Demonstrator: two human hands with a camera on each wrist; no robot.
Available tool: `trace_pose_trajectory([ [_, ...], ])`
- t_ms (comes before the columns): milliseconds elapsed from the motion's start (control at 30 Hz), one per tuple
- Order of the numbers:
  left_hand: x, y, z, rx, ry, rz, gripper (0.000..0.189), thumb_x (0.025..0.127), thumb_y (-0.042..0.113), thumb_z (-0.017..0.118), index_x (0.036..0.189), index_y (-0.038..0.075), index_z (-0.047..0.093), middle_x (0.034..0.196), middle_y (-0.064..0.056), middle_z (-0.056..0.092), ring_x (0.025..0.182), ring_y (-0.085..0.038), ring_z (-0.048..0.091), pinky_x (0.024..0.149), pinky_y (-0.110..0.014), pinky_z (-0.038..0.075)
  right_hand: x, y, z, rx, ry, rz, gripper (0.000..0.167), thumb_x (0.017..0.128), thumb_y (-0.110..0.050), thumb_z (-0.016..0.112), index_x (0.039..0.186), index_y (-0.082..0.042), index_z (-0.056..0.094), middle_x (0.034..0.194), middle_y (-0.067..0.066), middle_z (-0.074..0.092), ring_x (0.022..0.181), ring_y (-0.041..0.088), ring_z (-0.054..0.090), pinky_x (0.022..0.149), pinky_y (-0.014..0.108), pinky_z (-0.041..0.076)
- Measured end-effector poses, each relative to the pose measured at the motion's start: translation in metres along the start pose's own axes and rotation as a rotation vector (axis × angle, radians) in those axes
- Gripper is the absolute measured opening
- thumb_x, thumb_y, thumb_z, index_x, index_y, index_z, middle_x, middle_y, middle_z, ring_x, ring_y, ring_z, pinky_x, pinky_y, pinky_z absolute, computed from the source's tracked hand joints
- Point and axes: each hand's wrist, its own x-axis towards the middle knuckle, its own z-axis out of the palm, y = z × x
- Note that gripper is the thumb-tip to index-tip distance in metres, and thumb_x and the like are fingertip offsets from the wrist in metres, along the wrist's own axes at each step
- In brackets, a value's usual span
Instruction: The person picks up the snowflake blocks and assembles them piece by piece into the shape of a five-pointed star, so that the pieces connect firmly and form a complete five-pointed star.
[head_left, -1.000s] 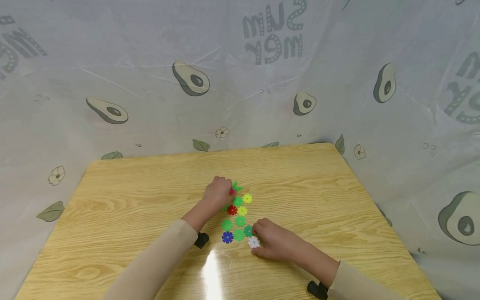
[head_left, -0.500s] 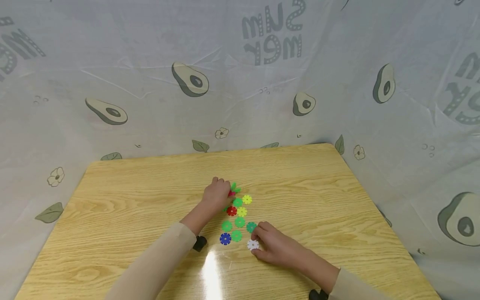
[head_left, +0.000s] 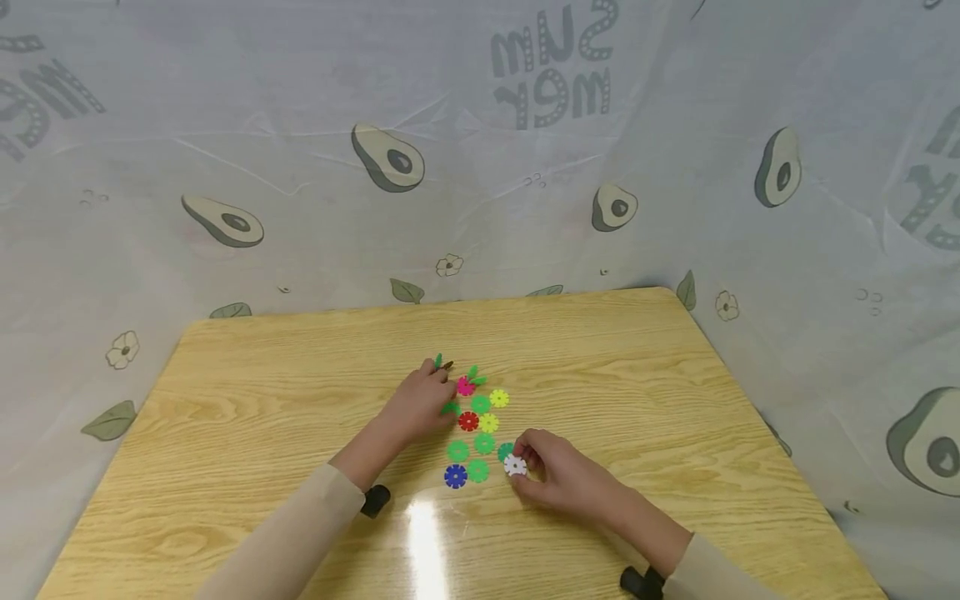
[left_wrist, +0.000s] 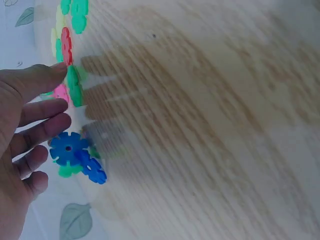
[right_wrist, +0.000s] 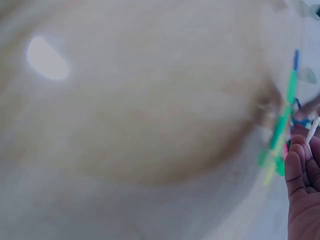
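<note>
In the head view my right hand (head_left: 562, 471) pinches a white snowflake disc (head_left: 515, 465) between thumb and fingers. It partly covers a teal disc (head_left: 506, 452). My left hand (head_left: 420, 404) lies left of the other discs, its fingers loosely extended and holding nothing in the left wrist view. Near those fingertips are joined blue discs (left_wrist: 68, 148) and a green disc (left_wrist: 75, 86). A pink disc (head_left: 466, 386) with upright green pieces, a red disc (head_left: 468, 421), yellow discs (head_left: 489, 423), flat green discs (head_left: 477, 471) and a blue disc (head_left: 455, 476) form a cluster between my hands.
The wooden table (head_left: 600, 358) extends around the cluster. A patterned curtain (head_left: 300, 167) hangs behind it and along the sides. Beyond my left fingers stand small green and brown pieces (head_left: 447, 366).
My left hand has drawn back leftward from the pink disc, which shows more fully now. My right hand has moved the white disc away from me, over the teal disc's edge.
</note>
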Motion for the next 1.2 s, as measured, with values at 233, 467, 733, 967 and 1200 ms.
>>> trace_pose_trajectory([
  [233, -0.002, -0.001, 0.003, -0.028, -0.029, -0.006, 0.029, 0.087, 0.034, 0.087, 0.099, 0.011, 0.073, 0.097, -0.005, 0.071, 0.093, -0.024, 0.051, 0.081, -0.037, 0.053, 0.011, -0.007, -0.019, -0.023, 0.095, -0.118, 0.025, 0.096, -0.012, 0.074, 0.117, -0.003, 0.063, 0.1, 0.001, 0.063, 0.087, 0.011, 0.057, 0.074, 0.024, 0.056],
  [467, -0.004, -0.002, 0.004, -0.153, -0.022, -0.016, 0.028, 0.087, 0.02, 0.086, 0.1, 0.009, 0.064, 0.095, -0.006, 0.069, 0.096, -0.027, 0.052, 0.083, -0.039, 0.052, 0.02, -0.014, -0.027, -0.018, 0.185, -0.132, 0.028, 0.096, -0.012, 0.074, 0.122, -0.004, 0.067, 0.102, -0.001, 0.066, 0.087, 0.012, 0.057, 0.076, 0.028, 0.057],
  [733, -0.016, 0.0, -0.006, -0.478, 0.1, -0.118, 0.016, 0.094, -0.004, 0.071, 0.104, 0.007, 0.065, 0.094, -0.009, 0.072, 0.09, -0.024, 0.06, 0.083, -0.041, 0.058, 0.025, -0.013, -0.03, 0.009, 0.289, -0.108, 0.023, 0.094, -0.009, 0.077, 0.115, -0.006, 0.07, 0.091, -0.002, 0.063, 0.081, 0.015, 0.057, 0.067, 0.024, 0.055],
  [967, -0.035, 0.01, -0.032, -0.804, 0.282, -0.139, 0.012, 0.099, 0.005, 0.071, 0.11, 0.006, 0.07, 0.096, -0.007, 0.074, 0.085, -0.015, 0.067, 0.073, -0.028, 0.059, 0.032, -0.02, -0.036, 0.06, 0.351, -0.127, 0.023, 0.093, -0.009, 0.078, 0.114, -0.004, 0.072, 0.091, 0.001, 0.064, 0.079, 0.022, 0.059, 0.065, 0.028, 0.057],
  [1200, -0.049, 0.024, -0.05, -1.033, 0.39, -0.182, 0.012, 0.1, 0.005, 0.069, 0.112, 0.006, 0.07, 0.096, -0.009, 0.074, 0.085, -0.016, 0.069, 0.073, -0.021, 0.059, 0.04, -0.031, -0.037, 0.089, 0.372, -0.161, 0.024, 0.093, -0.008, 0.077, 0.116, -0.006, 0.072, 0.092, 0.002, 0.063, 0.08, 0.016, 0.056, 0.066, 0.028, 0.057],
])
